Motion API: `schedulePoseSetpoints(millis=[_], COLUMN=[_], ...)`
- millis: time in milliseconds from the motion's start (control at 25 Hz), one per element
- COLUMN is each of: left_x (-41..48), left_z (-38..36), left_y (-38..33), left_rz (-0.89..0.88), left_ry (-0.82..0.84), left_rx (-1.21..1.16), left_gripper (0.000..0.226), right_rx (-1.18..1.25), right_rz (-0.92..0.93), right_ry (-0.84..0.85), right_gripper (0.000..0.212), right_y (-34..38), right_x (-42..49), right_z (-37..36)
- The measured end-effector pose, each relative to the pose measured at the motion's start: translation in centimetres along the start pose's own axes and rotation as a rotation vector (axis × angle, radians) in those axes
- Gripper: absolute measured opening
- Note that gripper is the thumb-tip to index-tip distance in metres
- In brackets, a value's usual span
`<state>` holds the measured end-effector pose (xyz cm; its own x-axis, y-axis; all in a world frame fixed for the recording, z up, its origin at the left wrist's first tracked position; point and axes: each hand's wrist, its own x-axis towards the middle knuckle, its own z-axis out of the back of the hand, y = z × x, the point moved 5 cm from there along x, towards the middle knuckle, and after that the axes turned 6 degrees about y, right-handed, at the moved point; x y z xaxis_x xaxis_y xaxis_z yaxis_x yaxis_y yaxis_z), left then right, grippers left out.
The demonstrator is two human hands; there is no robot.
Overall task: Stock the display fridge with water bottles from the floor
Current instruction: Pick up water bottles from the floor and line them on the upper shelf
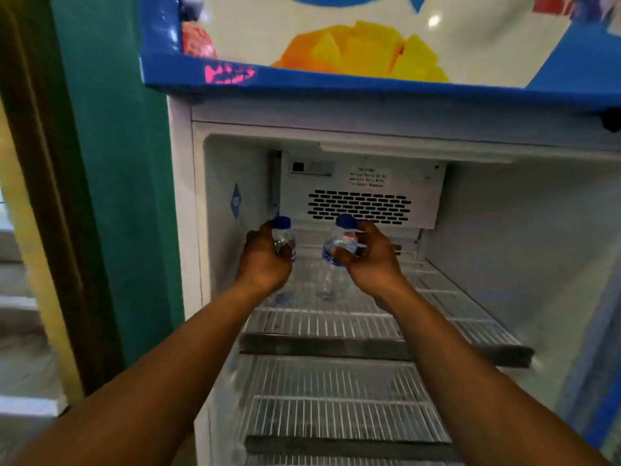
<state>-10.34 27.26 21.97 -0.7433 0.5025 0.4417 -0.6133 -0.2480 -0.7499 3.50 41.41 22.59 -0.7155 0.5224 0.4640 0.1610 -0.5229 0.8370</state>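
Note:
Both my arms reach into the open display fridge [504, 230]. My left hand [263, 260] grips a small clear water bottle [284, 235] with a blue cap, upright, near the back left of the top wire shelf [437, 287]. My right hand [373, 257] grips a second blue-capped water bottle [342, 240], tilted slightly left, about mid-shelf towards the back. The lower ends of both bottles are blurred through the clear plastic; whether they touch the shelf I cannot tell.
A vent panel [359, 206] with a warning label covers the fridge's back wall. A lower wire shelf [336, 398] sits under the top one. The blue header with fruit pictures [353, 48] overhangs above. A teal wall [117, 196] stands to the left.

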Motion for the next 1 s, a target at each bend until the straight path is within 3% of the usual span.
schedulePoseSetpoints(millis=[280,520,760,880,1000], left_x=[3.0,2.8,0.6,0.9,0.4], left_z=[-2.5,-3.0,-5.0,-4.8,-4.4], left_y=[2.8,4.3,7.5,7.5,7.6], left_rz=[0.090,0.180,0.345,0.333,0.331], left_ry=[-0.007,-0.058,0.086,0.109,0.052], left_rx=[0.061,-0.081,0.235,0.239,-0.007], left_gripper=[0.044,0.054,0.092,0.081,0.046], right_rx=[-0.013,0.038,0.028,0.024,0.027], right_rz=[0.014,0.002,-0.071,-0.164,-0.202], right_ry=[0.114,0.117,0.157,0.240,0.311], right_gripper=[0.046,0.049,0.068,0.077,0.078], right_y=[-4.3,-6.5,-9.0,-9.9,-10.3], right_x=[4.2,5.0,3.7,3.7,3.4], right_z=[-2.9,-3.6,-3.4,-3.3,-3.6])
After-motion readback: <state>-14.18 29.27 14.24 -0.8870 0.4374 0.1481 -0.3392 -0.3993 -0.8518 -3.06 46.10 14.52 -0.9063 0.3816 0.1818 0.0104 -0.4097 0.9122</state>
